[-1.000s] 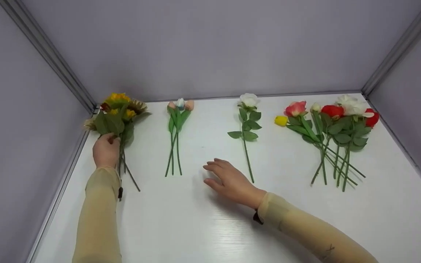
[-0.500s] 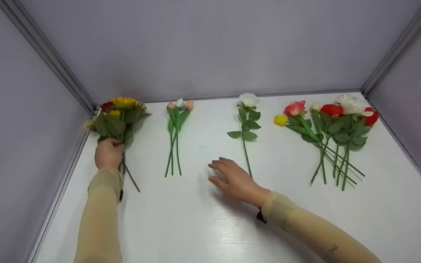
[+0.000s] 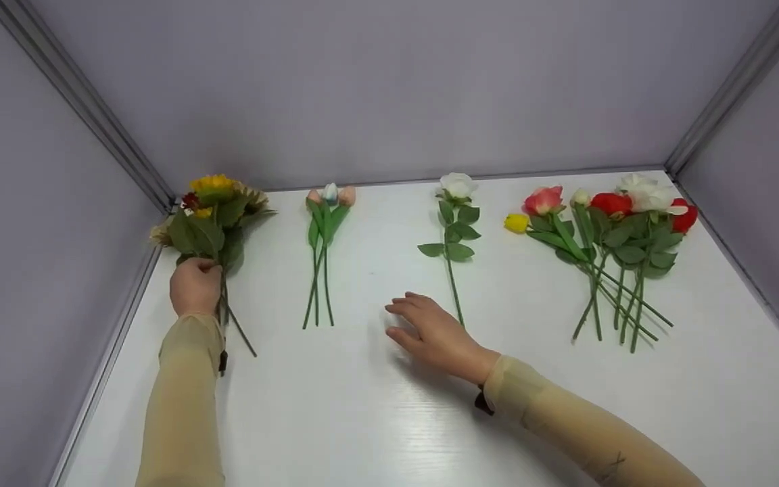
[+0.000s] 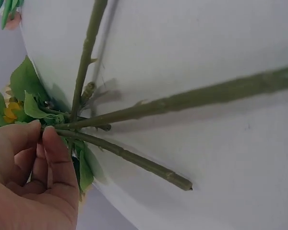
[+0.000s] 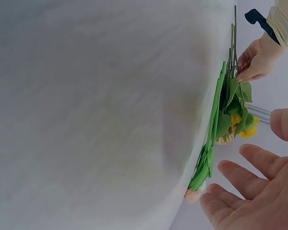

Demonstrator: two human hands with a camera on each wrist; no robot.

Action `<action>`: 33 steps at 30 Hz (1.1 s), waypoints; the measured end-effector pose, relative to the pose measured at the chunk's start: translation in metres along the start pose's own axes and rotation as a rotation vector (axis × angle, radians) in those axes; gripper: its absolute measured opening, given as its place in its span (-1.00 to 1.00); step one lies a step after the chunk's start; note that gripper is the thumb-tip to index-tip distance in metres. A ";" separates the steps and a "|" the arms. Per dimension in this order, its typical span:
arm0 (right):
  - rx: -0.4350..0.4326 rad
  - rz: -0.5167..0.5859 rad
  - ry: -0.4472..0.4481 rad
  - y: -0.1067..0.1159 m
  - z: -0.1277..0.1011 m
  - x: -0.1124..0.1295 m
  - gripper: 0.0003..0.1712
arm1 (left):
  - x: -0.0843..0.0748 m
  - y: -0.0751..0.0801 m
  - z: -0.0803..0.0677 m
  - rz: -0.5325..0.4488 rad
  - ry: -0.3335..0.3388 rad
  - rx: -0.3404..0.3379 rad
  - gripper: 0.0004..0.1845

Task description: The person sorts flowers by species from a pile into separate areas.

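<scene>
- Left hand (image 3: 195,287) grips the sunflower bunch (image 3: 214,210) by its stems, at the bench's (image 3: 376,419) far-left corner; compared with a second ago the bunch has turned a little, heads shifted.
- Right hand (image 3: 433,333) has slid toward the white rose (image 3: 456,230) and now sits just beside its stem, fingers relaxed, holding nothing.
- Tulips (image 3: 325,223) lie between bunch and rose, unmoved.

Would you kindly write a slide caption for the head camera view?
Left hand grips a sunflower bunch; open right hand rests beside a white rose on the white table.
</scene>
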State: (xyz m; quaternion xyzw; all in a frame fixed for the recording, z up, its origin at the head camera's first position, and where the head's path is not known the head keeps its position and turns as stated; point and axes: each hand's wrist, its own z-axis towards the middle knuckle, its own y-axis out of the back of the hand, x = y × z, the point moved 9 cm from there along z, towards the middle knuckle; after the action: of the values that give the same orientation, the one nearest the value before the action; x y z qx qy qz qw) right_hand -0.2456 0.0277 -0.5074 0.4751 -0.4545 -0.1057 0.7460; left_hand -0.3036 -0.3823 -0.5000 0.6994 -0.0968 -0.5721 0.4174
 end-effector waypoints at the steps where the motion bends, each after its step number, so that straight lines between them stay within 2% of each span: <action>1: 0.002 -0.002 -0.002 0.000 0.000 -0.001 -0.44 | 0.001 -0.001 0.000 -0.003 0.006 0.004 -0.65; 11: 0.004 -0.014 -0.004 0.000 0.001 0.001 -0.44 | 0.001 0.000 0.000 0.017 -0.023 -0.015 -0.67; 20: 0.015 -0.021 -0.013 -0.002 0.002 0.001 -0.42 | 0.001 0.002 0.000 0.014 0.008 -0.012 -0.65; 25: 0.015 -0.024 -0.024 -0.001 0.000 -0.002 -0.41 | -0.004 0.002 0.001 0.017 -0.004 -0.035 -0.60; 29: 0.007 -0.054 -0.028 0.004 0.001 -0.006 -0.40 | -0.019 0.007 0.001 0.040 -0.076 -0.123 -0.51; 31: -0.003 -0.082 -0.029 0.011 0.002 -0.011 -0.40 | -0.036 0.006 -0.002 0.055 -0.160 -0.157 -0.45; 33: -0.014 -0.112 -0.042 0.020 0.003 -0.019 -0.40 | -0.060 -0.001 -0.008 0.074 -0.272 -0.158 -0.40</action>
State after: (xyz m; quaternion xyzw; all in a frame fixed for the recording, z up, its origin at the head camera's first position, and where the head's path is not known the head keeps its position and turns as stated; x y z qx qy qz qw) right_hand -0.2643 0.0477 -0.5018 0.4921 -0.4422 -0.1604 0.7325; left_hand -0.3167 -0.3416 -0.4578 0.5766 -0.1329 -0.6516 0.4747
